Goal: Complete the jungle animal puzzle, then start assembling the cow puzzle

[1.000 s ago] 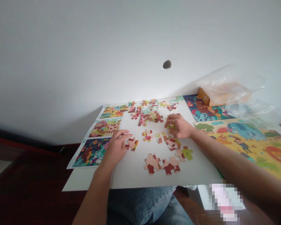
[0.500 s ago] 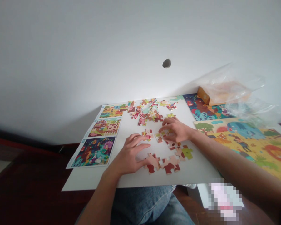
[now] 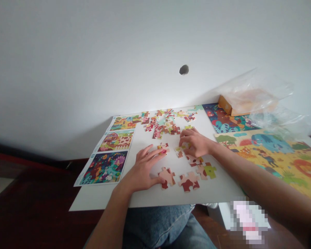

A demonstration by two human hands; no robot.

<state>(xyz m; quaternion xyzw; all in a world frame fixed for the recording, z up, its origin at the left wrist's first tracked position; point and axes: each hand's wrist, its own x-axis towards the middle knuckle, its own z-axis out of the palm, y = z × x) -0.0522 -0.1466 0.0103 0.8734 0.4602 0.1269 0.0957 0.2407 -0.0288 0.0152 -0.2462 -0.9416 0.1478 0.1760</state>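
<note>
Where the white board [image 3: 145, 200] comes nearest: jeans [image 3: 155, 224] below.
Left hand [image 3: 143, 172]: spread, thumb at brown-spotted puzzle piece [image 3: 167, 176], fingertips at cow-face piece [image 3: 164, 147].
Right hand [image 3: 195, 143]: curled over cow-patch pieces [image 3: 194, 160]; cannot tell if pinching.
Far centre: jumbled farm pieces [image 3: 167, 128].
Far right: orange box [image 3: 225, 105], clear plastic [image 3: 271, 100].

Single view: head camera, worn. Sits above and back from the near edge of the white tabletop [image 3: 209, 193], roughly centred on it. Faces forward and down across the tabletop; wall [image 3: 93, 52] beyond its far edge takes the upper half of the frame. Wide coverage: dark floor [image 3: 28, 214] left of the tabletop, jeans [image 3: 168, 224] below its near edge. Range: arm's reach; left hand [image 3: 146, 171] and right hand [image 3: 195, 141] over the tabletop, forearms running in from the frame's lower part.
</note>
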